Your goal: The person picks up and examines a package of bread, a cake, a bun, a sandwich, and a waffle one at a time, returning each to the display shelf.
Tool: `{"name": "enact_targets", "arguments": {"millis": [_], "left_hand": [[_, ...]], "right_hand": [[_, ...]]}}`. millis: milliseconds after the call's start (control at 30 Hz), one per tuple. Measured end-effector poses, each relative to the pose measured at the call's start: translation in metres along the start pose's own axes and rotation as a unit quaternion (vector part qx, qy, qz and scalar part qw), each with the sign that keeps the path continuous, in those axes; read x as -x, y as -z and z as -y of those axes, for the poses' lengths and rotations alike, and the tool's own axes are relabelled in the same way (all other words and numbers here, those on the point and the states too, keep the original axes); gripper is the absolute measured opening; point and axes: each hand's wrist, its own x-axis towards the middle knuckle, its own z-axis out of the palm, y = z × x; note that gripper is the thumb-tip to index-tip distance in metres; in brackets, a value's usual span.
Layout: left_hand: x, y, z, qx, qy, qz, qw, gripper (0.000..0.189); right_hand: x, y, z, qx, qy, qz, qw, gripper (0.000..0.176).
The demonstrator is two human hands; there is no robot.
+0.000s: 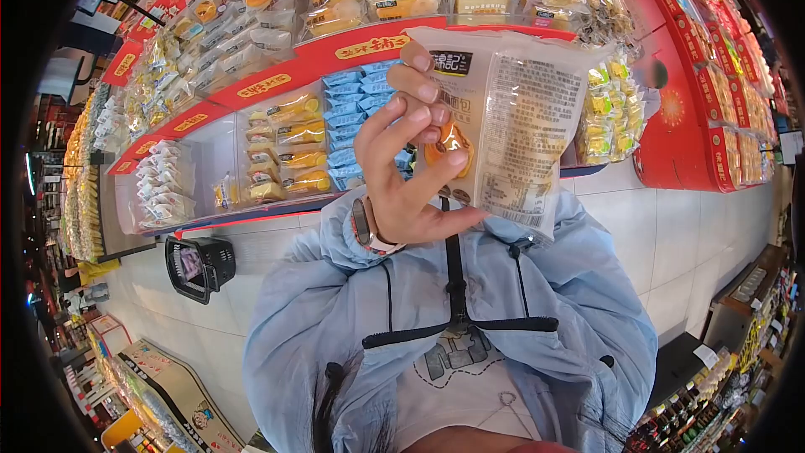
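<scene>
A clear and whitish plastic packet of bread (528,109) is held upright in front of my chest. Printed text and a barcode fill its right part, and a bread picture and a black label are on the left part. My left hand (402,172), with a watch on the wrist, grips the packet's lower left side, thumb and fingers pressed on its front. Fingertips of my right hand (411,82) curl round the upper left edge from behind. The packet hides most of that hand.
A red-edged display shelf (310,54) ahead holds packaged breads, with blue packets (344,109) and yellow packets (300,134) on its lower level. A black shopping basket (201,268) stands on the tiled floor (251,285) at left. More red shelving (679,117) rises at right.
</scene>
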Motion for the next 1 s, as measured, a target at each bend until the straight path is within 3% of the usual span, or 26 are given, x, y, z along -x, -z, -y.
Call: {"name": "enact_targets", "arguments": {"millis": [67, 133, 167, 233, 333, 400, 500, 533, 633, 700, 833, 867, 933, 1000], "left_hand": [[-0.003, 0.001, 0.001, -0.002, 0.003, -0.002, 1.000, 0.071], [-0.010, 0.000, 0.007, 0.037, 0.028, 0.005, 0.999, 0.064], [-0.014, 0.000, 0.011, 0.057, 0.041, 0.008, 0.997, 0.061], [-0.026, 0.004, 0.015, 0.069, 0.088, 0.074, 0.991, 0.073], [-0.041, 0.009, 0.019, 0.086, 0.158, 0.164, 0.970, 0.093], [-0.039, 0.008, 0.024, 0.078, 0.097, 0.146, 0.981, 0.091], [-0.035, 0.010, 0.028, 0.090, 0.079, 0.142, 0.983, 0.087], [-0.035, 0.010, 0.029, 0.100, 0.085, 0.143, 0.981, 0.086], [-0.033, 0.007, 0.022, 0.161, 0.135, 0.036, 0.977, 0.081], [-0.031, 0.012, 0.022, 0.139, 0.115, 0.032, 0.983, 0.078], [-0.032, 0.016, 0.016, 0.066, 0.101, 0.065, 0.991, 0.078], [-0.026, 0.010, 0.015, 0.052, 0.109, 0.011, 0.993, 0.071], [-0.027, 0.014, 0.015, 0.035, 0.087, 0.035, 0.995, 0.072], [-0.033, 0.020, 0.015, 0.016, 0.065, 0.056, 0.996, 0.073]], "right_hand": [[-0.002, -0.005, 0.010, 0.055, -0.025, -0.033, 0.998, 0.057], [0.009, -0.007, 0.013, 0.148, 0.079, -0.164, 0.972, 0.060], [0.009, -0.014, 0.020, 0.156, 0.082, -0.178, 0.968, 0.057], [0.002, -0.034, 0.028, 0.172, 0.088, -0.206, 0.959, 0.051], [-0.006, -0.052, 0.032, 0.391, 0.180, -0.308, 0.849, 0.039], [-0.010, -0.055, 0.034, 0.523, 0.238, -0.357, 0.737, 0.036], [-0.007, -0.046, 0.037, 0.582, 0.274, -0.374, 0.668, 0.038], [-0.008, -0.049, 0.034, 0.556, 0.276, -0.371, 0.691, 0.038], [-0.011, -0.055, 0.015, 0.475, 0.283, -0.358, 0.753, 0.038], [-0.007, -0.048, 0.009, 0.418, 0.291, -0.346, 0.788, 0.037], [0.015, -0.012, -0.025, 0.553, 0.367, -0.359, 0.656, 0.043], [0.021, -0.004, -0.032, 0.584, 0.381, -0.361, 0.619, 0.044], [0.025, -0.001, -0.035, 0.557, 0.387, -0.363, 0.639, 0.051], [0.027, -0.001, -0.033, 0.434, 0.365, -0.359, 0.741, 0.066]]}}
